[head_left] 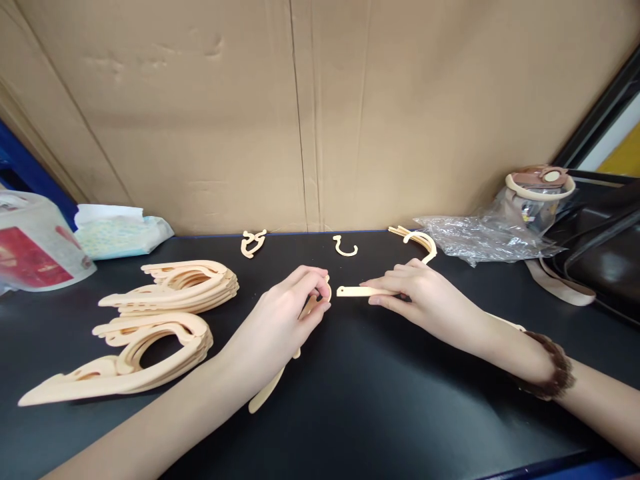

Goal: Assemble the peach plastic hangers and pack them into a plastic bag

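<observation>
Nearest the head camera, two bare forearms reached over a black tabletop (pixel 350 413), a fluffy dark brown wristband (pixel 555 370) on the right one. On the near left of a lone cream plastic hook (pixel 344 253), the left hand (pixel 283 310) pinched the far end of a slim cream plastic arm (pixel 265 393), its tail showing beneath the palm. On the hook's near right, the right hand (pixel 417 293) gripped a flat cream plastic strip (pixel 354 291) from behind, seemingly to leave its holed end bare and facing the left fingertips.

Left of the hook stood two stacks of curved cream plastic pieces (pixel 195 343), probably nested alike for easy lifting; more cream plastic hooks (pixel 431 250) lay to its right.

Far left of it, a green-and-white soft packet (pixel 123 241) held tissues, one poking out, beside a red-and-white plastic-wrapped bundle (pixel 45 257). Far right were a crinkled clear plastic bag (pixel 475 240), a clear bottle with a brown lid (pixel 533 207) and a black bag (pixel 600 247), their contents impossible to tell.
</observation>
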The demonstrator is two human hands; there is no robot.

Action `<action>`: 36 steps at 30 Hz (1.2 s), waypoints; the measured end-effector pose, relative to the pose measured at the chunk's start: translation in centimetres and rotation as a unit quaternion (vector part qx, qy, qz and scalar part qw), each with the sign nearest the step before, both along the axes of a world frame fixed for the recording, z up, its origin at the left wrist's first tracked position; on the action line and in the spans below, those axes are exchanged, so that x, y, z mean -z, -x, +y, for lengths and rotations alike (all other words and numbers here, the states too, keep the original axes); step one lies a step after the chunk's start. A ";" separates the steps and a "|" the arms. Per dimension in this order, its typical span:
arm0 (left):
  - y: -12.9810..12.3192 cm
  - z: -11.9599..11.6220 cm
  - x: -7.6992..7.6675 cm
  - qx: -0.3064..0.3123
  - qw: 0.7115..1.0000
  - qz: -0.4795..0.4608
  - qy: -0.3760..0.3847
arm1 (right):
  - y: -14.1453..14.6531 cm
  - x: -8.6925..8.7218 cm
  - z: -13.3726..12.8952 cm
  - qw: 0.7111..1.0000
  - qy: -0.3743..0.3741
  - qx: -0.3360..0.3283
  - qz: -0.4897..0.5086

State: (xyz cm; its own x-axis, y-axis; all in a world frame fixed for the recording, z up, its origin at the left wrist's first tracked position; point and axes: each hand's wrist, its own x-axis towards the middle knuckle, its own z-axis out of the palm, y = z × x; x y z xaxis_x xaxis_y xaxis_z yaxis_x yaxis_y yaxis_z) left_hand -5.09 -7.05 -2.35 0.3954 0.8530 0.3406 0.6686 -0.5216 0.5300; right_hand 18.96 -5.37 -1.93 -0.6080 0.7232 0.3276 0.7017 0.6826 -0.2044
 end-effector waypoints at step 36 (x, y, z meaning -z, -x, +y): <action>-0.4 -1.6 -1.1 -0.056 0.997 -0.044 -0.003 | 0.4 -0.2 -0.8 1.000 -0.005 -0.009 0.011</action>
State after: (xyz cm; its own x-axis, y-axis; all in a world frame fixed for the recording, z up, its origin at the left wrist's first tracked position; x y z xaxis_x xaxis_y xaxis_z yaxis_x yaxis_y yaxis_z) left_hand -4.71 -8.67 -1.22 0.2665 0.8881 0.3745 0.6744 -0.4494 0.5859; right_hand 18.55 -6.16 -1.70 -0.6137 0.7087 0.3480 0.6842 0.6973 -0.2136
